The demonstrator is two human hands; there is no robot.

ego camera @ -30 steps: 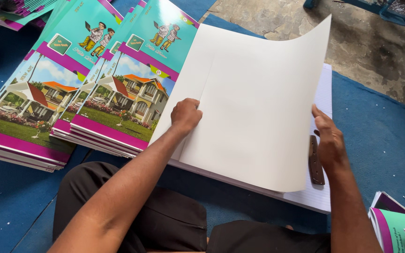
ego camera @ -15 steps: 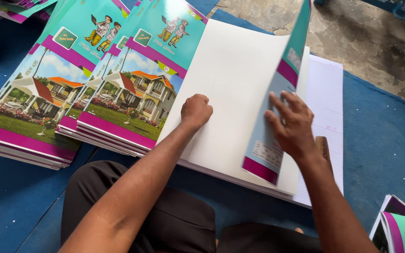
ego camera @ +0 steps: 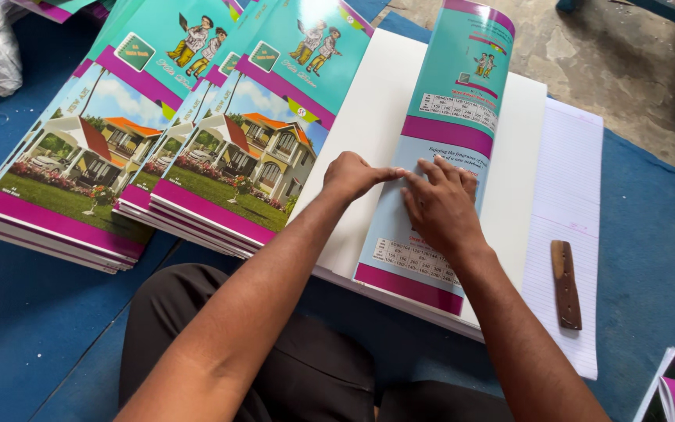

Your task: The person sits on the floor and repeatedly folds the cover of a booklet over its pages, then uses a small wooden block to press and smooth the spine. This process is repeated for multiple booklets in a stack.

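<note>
Curling teal-and-magenta cover sheet (ego camera: 439, 156), seemingly pinned under both hands (ego camera: 400, 191).

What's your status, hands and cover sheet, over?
Left hand and right hand both flat, pressing the folded cover sheet on the white stack. Nothing gripped. Wooden stick lies apart on lined paper.

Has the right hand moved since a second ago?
Yes. The right hand went left, away from the wooden stick, onto the folded cover beside the left hand.
</note>
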